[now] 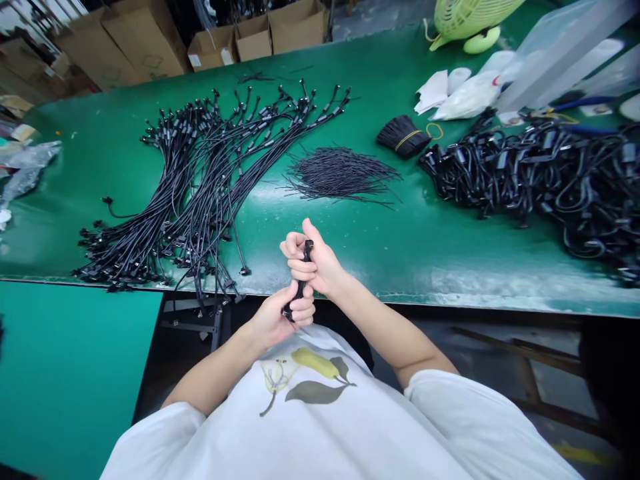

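Observation:
Both hands meet in front of my chest, close to the front edge of the green table [400,267]. My left hand [287,310] is closed round the lower end of a folded black cable bundle [301,288]. Just above it, my right hand [315,260] has its fingers wrapped round the upper end, with the thumb pointing up. The bundle is tilted, and its middle is partly hidden by fingers. Beyond the hands lies a loose pile of thin black ties [343,175]. Long black cables [170,180] are spread out to the left.
Coiled black cables [540,167] are heaped at the right. A banded bundle of black ties [404,137] lies near a yellow rubber band [435,131]. At the back right are a green fan [470,20] and white bags [467,97]. Cardboard boxes [145,40] stand behind the table.

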A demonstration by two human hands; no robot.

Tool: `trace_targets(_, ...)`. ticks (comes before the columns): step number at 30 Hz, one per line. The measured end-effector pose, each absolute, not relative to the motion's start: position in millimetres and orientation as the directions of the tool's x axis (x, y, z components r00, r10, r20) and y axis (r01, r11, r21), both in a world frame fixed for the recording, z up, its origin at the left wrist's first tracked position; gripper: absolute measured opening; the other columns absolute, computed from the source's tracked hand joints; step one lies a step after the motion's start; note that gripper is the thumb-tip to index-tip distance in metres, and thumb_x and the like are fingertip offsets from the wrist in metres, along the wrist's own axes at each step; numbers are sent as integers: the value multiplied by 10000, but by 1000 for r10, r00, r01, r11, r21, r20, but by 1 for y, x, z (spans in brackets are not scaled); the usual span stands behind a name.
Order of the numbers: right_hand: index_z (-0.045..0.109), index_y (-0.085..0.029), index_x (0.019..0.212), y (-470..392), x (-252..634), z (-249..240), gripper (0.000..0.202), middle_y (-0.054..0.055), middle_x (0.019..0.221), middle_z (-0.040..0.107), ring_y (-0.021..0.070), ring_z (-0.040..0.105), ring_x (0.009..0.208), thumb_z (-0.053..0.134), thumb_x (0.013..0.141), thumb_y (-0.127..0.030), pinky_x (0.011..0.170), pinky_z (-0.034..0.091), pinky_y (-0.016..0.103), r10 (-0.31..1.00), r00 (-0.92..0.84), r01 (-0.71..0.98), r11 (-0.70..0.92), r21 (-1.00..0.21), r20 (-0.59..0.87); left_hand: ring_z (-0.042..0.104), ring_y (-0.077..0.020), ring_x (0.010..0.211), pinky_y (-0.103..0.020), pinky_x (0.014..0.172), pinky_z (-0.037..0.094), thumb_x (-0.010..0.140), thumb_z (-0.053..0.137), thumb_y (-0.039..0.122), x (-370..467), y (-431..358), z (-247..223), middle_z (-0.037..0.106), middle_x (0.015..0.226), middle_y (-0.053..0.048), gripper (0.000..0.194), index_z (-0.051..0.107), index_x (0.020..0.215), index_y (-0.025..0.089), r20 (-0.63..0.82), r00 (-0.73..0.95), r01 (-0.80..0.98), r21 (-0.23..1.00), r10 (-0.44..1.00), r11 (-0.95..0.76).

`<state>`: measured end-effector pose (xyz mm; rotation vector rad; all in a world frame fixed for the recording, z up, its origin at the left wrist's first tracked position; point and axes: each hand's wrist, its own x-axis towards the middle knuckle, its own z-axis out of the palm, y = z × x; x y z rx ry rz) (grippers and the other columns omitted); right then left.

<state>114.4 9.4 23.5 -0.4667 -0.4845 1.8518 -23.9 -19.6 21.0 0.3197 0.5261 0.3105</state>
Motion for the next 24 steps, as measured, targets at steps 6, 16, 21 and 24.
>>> trace_targets(6,567,-192,792,-2,145,30,395,-32,688,456,81,487,523,448,927,-543,559,495,264,980,12,-279,194,-940,199,313,-78,506,-222,522,265,808,668,434,-30,-10,8,311,564,70,318,562,799,134,-447,725,-107,679,524,726)
trace_targets(16,610,-113,921,-59,148,5,419,98,785,647,172,583,656,291,1017,-368,589,402,278,824,-566,790,529,-310,-37,492,-171,664,-282,627,318,963,412,341,-48,7,21,561,722,-14,246,539,802,207,-236,854,461,756,464,-465)
trace_targets(21,615,-162,921,-56,159,22,297,53,776,678,159,610,664,397,988,-352,580,353,247,814,-559,741,405,-536,-157,525,-218,743,-313,667,361,978,368,276,-50,3,22,601,835,-68,215,560,925,193,-237,904,426,456,355,-781)
trace_targets(24,637,-177,925,-51,157,19,267,48,816,699,161,631,698,420,978,-326,596,367,245,805,-561,726,366,-582,-194,522,-230,734,-329,670,376,960,378,227,-45,5,11,597,824,-82,203,574,952,179,-220,909,413,351,354,-840)
